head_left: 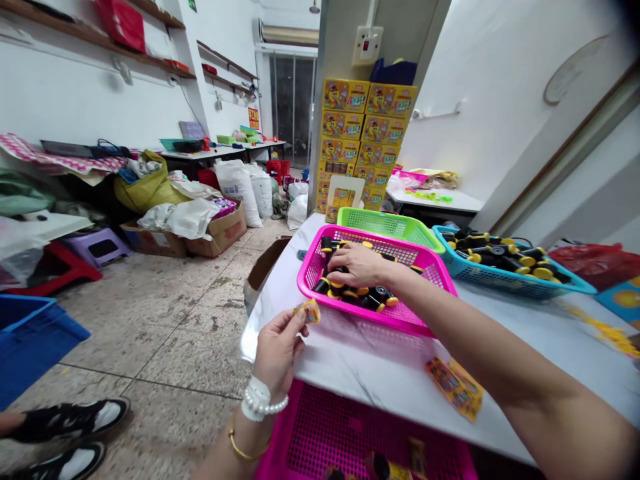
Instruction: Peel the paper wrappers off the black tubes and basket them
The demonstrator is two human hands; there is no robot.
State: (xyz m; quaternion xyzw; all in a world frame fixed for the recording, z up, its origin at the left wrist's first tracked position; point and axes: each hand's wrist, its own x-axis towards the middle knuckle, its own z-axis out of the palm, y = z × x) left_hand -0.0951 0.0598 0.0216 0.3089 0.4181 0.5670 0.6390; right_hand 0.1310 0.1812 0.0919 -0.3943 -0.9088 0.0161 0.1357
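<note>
Nearest me, a magenta basket sits under the edge of the table. My left hand has its fingers pinched narrowly on a small yellow packet, held up beside a pink basket; it looks light and soft, best taken by its edge. My right hand lies over black-and-yellow plastic wheels in that basket, fingers curved down; I cannot tell whether they grip. The wheels look stiff, light, and easiest taken by the rim.

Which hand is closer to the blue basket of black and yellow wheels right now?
Right. The right hand is in the pink basket, beside the blue basket. The left hand is farther away, past the pink basket, pinching a small packet.
</note>
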